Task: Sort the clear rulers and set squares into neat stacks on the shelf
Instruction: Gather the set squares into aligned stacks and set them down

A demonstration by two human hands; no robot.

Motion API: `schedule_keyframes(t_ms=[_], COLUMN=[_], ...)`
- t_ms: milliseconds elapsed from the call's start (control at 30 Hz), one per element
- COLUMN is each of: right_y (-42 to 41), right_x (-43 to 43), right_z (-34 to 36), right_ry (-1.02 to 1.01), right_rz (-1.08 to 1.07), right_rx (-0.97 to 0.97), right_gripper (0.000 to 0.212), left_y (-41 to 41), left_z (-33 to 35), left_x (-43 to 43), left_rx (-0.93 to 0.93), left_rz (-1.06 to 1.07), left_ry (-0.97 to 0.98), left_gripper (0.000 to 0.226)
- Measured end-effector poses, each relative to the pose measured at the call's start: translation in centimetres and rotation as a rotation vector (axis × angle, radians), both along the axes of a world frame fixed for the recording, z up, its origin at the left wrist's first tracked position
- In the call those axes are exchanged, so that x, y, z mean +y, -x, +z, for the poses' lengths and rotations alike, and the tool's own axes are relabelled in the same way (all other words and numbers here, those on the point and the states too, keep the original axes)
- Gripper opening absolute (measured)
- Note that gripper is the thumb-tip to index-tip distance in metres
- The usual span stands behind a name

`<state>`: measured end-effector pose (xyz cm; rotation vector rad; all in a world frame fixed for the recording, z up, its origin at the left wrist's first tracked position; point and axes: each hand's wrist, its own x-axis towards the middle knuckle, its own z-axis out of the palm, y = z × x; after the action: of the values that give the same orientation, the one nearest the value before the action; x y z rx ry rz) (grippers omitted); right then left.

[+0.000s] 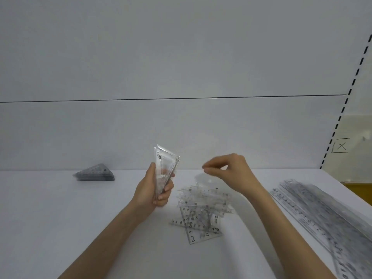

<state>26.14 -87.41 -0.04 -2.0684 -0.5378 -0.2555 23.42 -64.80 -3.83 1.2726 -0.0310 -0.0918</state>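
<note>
Fingers of the left hand [155, 190] curl around a small bundle of clear set squares [166, 170], thumb on the near side and the other fingertips wrapped over the far edge, so the bundle stands nearly upright with its pointed end up, lifted off the white shelf [60, 208]. To the right, the right hand [231, 172] hangs above the shelf with palm down, its thumb and forefinger pinched close together and the remaining fingers loosely bent; whether anything clear sits between those fingertips cannot be told, since the area below them is blurred. Beneath and between the two hands lies a loose pile of clear set squares and short rulers [199, 212], overlapping at different angles, printed numbers showing on several. Far to the left, near the back wall, a neat stack of set squares [94, 173] rests flat on the shelf, well apart from the pile. Along the right side, a stack of long clear rulers [318, 210] lies flat, running diagonally toward the near edge.
</note>
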Motion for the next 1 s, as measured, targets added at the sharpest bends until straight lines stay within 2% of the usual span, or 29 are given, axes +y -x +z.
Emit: schedule_keyframes(t_ms=[33, 133, 233, 600, 767, 900, 1000], right_y=[-0.1, -0.3, -0.5, 0.1, 0.5, 0.7, 0.9], right_x=[-0.7, -0.9, -0.1, 0.1, 0.3, 0.7, 0.6], right_z=[-0.1, -1.0, -2.3, -2.3, -1.8, -1.7, -1.4], right_ry=[0.107, 0.417, 0.655, 0.614, 0.657, 0.649, 0.744], right_rz=[0.025, 0.13, 0.183, 0.267, 0.292, 0.313, 0.302], right_rx=[0.05, 0.163, 0.146, 0.002, 0.025, 0.011, -0.032], right_gripper=[0.01, 0.037, 0.052, 0.008, 0.018, 0.04, 0.051], left_y=[-0.1, -0.1, -0.1, -0.3, -0.4, -0.3, -0.3], left_z=[0.0, -0.2, -0.5, -0.6, -0.6, -0.6, -0.5], left_x=[0.1, 0.1, -0.2, -0.1, -0.2, -0.2, -0.2], left_rx=[0.001, 0.019, 0.033, 0.057, 0.055, 0.054, 0.056], left_rz=[-0.001, -0.009, -0.014, 0.045, 0.038, 0.047, 0.04], left_ry=[0.007, -0.019, -0.031, 0.002, 0.006, 0.007, 0.01], left_gripper=[0.058, 0.057, 0.054, 0.058, 0.058, 0.058, 0.059])
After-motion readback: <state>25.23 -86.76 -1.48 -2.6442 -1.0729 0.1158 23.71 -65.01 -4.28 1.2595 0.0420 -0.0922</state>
